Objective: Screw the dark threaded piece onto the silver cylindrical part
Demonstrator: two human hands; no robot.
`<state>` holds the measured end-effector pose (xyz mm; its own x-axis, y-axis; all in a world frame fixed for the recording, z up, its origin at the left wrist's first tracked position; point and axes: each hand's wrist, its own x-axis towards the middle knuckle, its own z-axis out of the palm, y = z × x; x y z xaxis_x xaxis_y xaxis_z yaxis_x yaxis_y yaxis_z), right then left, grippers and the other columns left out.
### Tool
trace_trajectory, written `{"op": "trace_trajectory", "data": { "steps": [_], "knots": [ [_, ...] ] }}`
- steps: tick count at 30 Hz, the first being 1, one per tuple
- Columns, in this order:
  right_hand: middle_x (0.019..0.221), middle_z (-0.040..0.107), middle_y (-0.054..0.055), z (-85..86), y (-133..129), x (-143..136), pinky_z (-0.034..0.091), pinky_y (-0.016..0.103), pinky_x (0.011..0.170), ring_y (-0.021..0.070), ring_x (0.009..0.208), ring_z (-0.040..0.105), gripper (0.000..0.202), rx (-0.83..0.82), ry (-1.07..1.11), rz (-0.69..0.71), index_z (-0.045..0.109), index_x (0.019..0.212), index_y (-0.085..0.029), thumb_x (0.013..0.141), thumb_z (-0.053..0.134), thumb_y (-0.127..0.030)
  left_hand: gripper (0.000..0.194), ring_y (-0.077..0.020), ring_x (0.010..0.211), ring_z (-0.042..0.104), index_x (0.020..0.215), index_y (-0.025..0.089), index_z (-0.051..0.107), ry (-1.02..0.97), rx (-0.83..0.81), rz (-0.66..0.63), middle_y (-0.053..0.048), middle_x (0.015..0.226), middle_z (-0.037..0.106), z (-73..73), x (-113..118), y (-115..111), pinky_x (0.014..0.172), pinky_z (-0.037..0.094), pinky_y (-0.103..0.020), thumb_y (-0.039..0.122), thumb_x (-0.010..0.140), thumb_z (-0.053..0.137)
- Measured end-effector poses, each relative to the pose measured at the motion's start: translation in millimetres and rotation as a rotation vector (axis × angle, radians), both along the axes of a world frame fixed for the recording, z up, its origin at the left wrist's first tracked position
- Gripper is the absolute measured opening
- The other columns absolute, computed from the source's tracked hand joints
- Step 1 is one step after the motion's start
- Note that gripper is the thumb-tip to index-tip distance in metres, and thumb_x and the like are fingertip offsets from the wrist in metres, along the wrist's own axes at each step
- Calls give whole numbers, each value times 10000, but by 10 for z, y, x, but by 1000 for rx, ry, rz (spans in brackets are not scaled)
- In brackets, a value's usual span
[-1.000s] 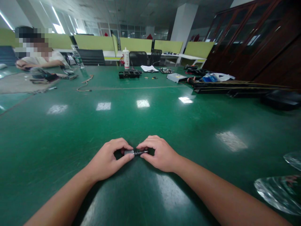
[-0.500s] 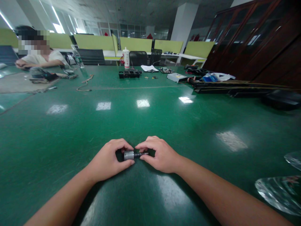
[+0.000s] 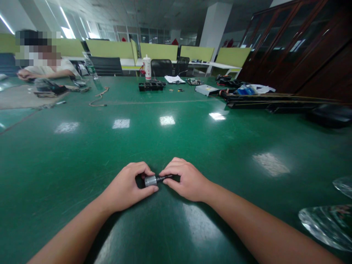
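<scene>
A small silver metal cylinder [image 3: 150, 180] with a thin dark threaded shaft [image 3: 160, 179] lies sideways close above the green tabletop [image 3: 154, 146]. My left hand [image 3: 129, 187] is closed round the cylinder, thumb below and index finger above. On the other side, my right hand [image 3: 188, 180] pinches the shaft between thumb and fingertips, and the shaft's far end shows inside the curl of that hand. The fingertips of both hands are near each other without touching.
Towards the back stand a white bottle [image 3: 147, 68], a black part [image 3: 151, 86] and a metal box [image 3: 206, 90]. Long black rails [image 3: 247, 102] lie at the right, clear plastic [image 3: 327, 223] nearer. A person [image 3: 46, 66] sits at the far left.
My right thumb and fingers have closed together on the shaft, which now tilts slightly up to the right. The left hand has barely moved.
</scene>
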<state>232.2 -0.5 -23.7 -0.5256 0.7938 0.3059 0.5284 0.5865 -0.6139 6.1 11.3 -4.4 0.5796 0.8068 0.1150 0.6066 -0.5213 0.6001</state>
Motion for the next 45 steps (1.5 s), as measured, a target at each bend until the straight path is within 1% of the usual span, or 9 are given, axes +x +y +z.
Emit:
{"op": "trace_trajectory", "data": {
  "steps": [5,8,14,16,28,33,37,45],
  "knots": [
    [926,735,31,16,1,-12,438,351,841,190,901,602,145,2,9,7,722,974,-207,832,705,-227,177,-184,788,618,832,200,628,1,16,0,1,833,674,1,14,5,740,441,-292,337,764,717],
    [900,736,21,24,-4,-14,433,338,831,176,887,607,95,-15,5,-6,719,936,-207,846,694,-221,175,-188,805,618,842,201,629,5,17,-11,-4,847,678,8,14,1,757,443,-298,338,770,711],
    [932,741,31,33,-17,-12,422,347,840,184,909,612,153,-5,-27,15,719,1011,-218,864,679,-224,177,-196,817,620,847,203,631,11,16,-20,-9,853,681,20,12,-7,779,442,-312,348,780,708],
    [932,740,31,39,-15,-15,419,350,844,184,913,609,148,1,-36,28,721,1007,-221,867,673,-219,176,-197,822,623,856,204,634,7,12,-20,-9,859,684,20,15,-3,785,442,-314,341,777,712],
    [901,729,24,41,-6,-7,422,345,846,183,895,597,137,-11,-34,21,720,968,-206,833,698,-199,174,-198,828,626,880,203,648,7,-4,-19,-17,875,690,33,11,-18,783,443,-314,343,791,701],
    [894,724,25,33,-11,-7,428,349,840,188,887,595,140,-24,-31,5,722,964,-218,829,692,-199,160,-196,805,625,848,203,636,9,11,-8,-12,850,688,35,17,-5,762,446,-308,330,776,702],
    [878,720,20,30,-7,-10,428,347,834,186,881,593,146,-31,-27,-3,722,945,-215,800,723,-195,139,-193,787,627,822,202,629,11,17,-1,-5,825,683,38,23,-8,743,446,-299,300,760,704],
    [855,716,19,35,-13,-11,429,334,810,185,866,591,134,-31,-17,-16,721,914,-213,784,752,-219,142,-192,788,625,830,199,628,2,23,-4,-12,836,684,50,17,-24,746,451,-299,303,760,695]
  ]
}}
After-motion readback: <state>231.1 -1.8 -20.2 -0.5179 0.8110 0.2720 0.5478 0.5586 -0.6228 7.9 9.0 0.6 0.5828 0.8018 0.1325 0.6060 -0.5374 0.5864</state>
